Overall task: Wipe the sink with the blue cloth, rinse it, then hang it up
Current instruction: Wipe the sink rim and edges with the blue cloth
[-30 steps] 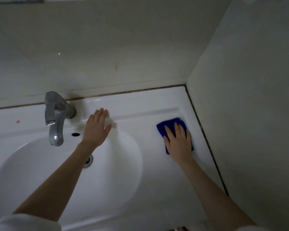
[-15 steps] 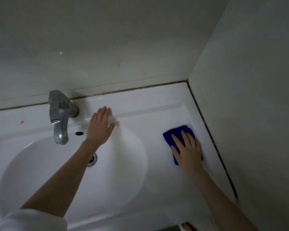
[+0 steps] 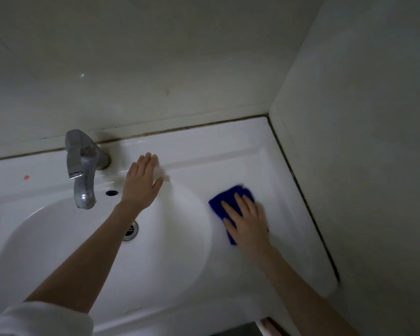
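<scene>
The right hand [image 3: 246,221], fingers spread flat, is pressing the cloth [image 3: 224,198] on the sink [image 3: 228,154] ledge, right of the basin: the wiping step. The left hand [image 3: 141,180] is resting flat, fingers together, by the tap [image 3: 81,175]. Next, probably, sweeping toward the basin.

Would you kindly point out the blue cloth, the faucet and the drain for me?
blue cloth [image 3: 217,207], head view, on its uncovered left edge.
faucet [image 3: 83,190], head view, on the down-turned spout.
drain [image 3: 132,230], head view, on the visible part of the metal ring.
</scene>
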